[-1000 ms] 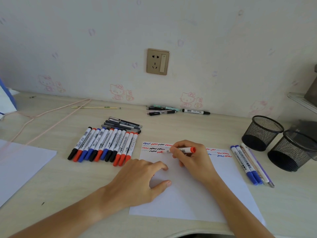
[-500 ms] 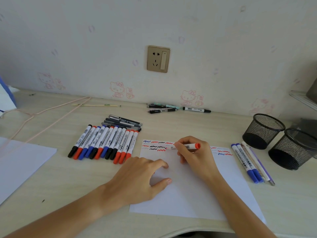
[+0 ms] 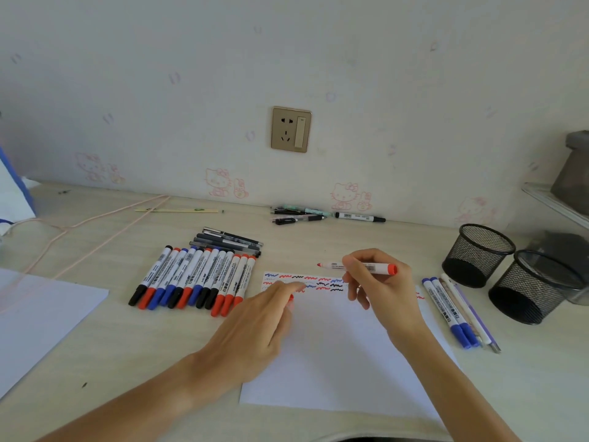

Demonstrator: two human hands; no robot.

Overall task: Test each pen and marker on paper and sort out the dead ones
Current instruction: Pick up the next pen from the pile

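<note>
1. Clearly the testing step is closing for one pen: the right hand (image 3: pixel 379 282) is pinching an uncapped red marker (image 3: pixel 360 267) between thumb and fingers, holding it level and just above the far edge of the test paper (image 3: pixel 334 362), tip pointing left and clear of the sheet
2. Beneath it, rows of red, blue and black squiggles (image 3: pixel 306 282) are running along the paper's top edge, so many pens are looking already tested
3. The left hand (image 3: pixel 255 333) is reaching across the paper's left corner with a small red cap (image 3: pixel 290 298) showing at its fingertips; the grip on it is looking like a pinch, though the fingers are hiding most of it
4. Judging from this, the next move is calling for bringing cap and tip together, then laying the marker with the right group
5. A row of capped markers (image 3: pixel 194 279) is lying on the bench (image 3: pixel 127 362) just left of the paper, with dark pens (image 3: pixel 229 240) behind it
6. Another small group of pens (image 3: pixel 455 311) is lying right of the paper, near two mesh pen cups (image 3: pixel 478 253)
7. A few more pens (image 3: pixel 325 215) are sitting by the wall; which group is holding the dead ones I cannot tell
8. Nothing is standing between the hands, so capping is looking unobstructed
</note>
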